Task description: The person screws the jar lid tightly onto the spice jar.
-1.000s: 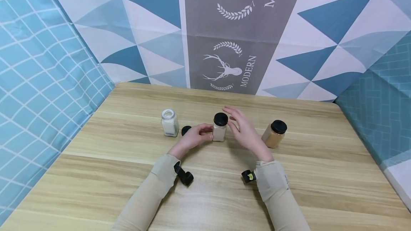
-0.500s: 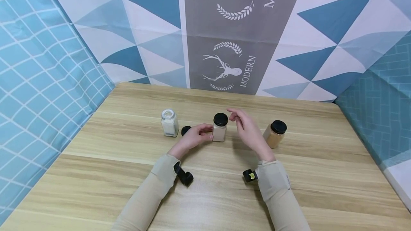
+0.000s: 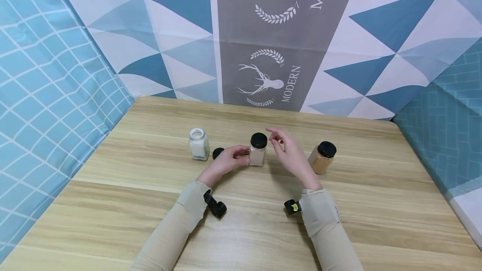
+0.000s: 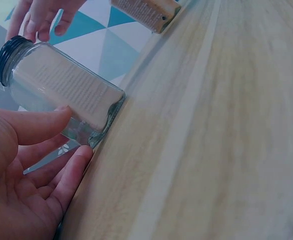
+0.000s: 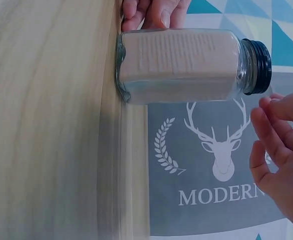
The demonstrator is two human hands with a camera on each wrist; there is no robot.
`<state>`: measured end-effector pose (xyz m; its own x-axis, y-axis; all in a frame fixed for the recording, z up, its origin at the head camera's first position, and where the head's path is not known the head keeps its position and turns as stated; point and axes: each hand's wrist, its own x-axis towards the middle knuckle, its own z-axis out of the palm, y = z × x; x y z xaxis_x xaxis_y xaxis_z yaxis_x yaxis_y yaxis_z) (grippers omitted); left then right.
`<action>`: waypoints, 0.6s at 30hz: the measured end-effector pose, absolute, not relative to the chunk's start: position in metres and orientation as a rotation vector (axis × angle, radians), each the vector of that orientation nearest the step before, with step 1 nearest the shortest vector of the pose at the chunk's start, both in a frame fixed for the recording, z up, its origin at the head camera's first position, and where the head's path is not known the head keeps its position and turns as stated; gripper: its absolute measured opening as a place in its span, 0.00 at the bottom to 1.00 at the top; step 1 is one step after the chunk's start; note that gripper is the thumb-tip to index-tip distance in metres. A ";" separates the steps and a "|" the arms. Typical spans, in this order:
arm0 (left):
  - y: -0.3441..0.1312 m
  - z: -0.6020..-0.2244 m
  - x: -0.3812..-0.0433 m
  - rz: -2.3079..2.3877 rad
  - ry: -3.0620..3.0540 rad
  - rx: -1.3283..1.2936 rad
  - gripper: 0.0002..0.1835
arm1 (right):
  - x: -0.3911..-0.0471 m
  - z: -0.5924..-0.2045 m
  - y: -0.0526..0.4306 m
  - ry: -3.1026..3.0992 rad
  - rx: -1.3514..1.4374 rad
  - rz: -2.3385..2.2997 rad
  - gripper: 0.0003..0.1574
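A square glass spice jar of pale beige powder stands upright on the table, its black lid on. My left hand holds it low on the left side. In the left wrist view the thumb lies across the glass, with fingers around the far side near the base. Just right of the lid is my right hand. Its fingers are loosely bent with nothing between them, and the right wrist view shows a small gap to the lid.
An uncapped glass jar of white contents stands to the left. Beside it a loose black lid lies partly behind my left hand. A capped jar of tan powder stands right of my right hand. A patterned cloth backdrop rises behind the table.
My right hand has drawn slightly right, away from the jar's lid, and its fingers have bent more. My left hand and the jars have stayed in place.
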<state>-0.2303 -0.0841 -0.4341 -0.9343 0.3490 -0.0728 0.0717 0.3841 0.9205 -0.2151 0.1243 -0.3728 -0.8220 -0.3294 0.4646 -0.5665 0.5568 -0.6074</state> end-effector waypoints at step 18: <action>-0.084 -0.403 -0.214 1.562 2.347 0.412 0.25 | -0.213 -0.376 0.119 -2.561 0.878 1.139 0.26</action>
